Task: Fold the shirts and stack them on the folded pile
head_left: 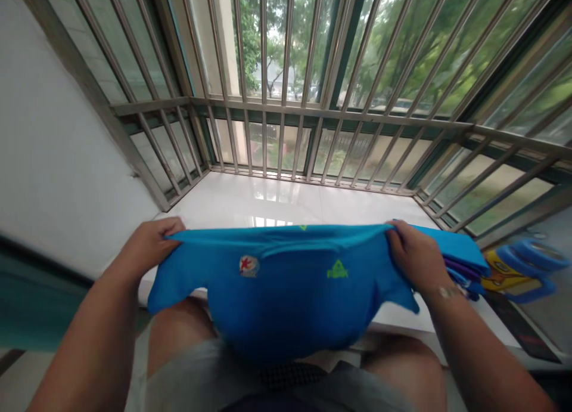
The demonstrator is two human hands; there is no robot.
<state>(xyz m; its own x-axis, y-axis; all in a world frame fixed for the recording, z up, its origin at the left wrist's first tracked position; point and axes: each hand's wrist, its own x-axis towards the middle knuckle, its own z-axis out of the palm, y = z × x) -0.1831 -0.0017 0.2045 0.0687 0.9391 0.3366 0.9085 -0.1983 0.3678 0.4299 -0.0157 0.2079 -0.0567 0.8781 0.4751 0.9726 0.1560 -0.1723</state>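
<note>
A blue T-shirt is stretched between my two hands, hanging over my lap with its front toward me. It bears a round red-and-white badge and a green logo on the chest. My left hand is closed on the shirt near one shoulder. At the opposite shoulder my right hand pinches the cloth, fingers wrapped over it. Both sleeves droop below the hands, and the top edge is pulled nearly straight. The shirt's lower part is blurred.
A white glossy window ledge lies beyond the shirt, bounded by metal window bars. Folded blue and purple clothes are stacked on the right. Beside them stands a blue-and-yellow container. A dark flat object lies at the lower right.
</note>
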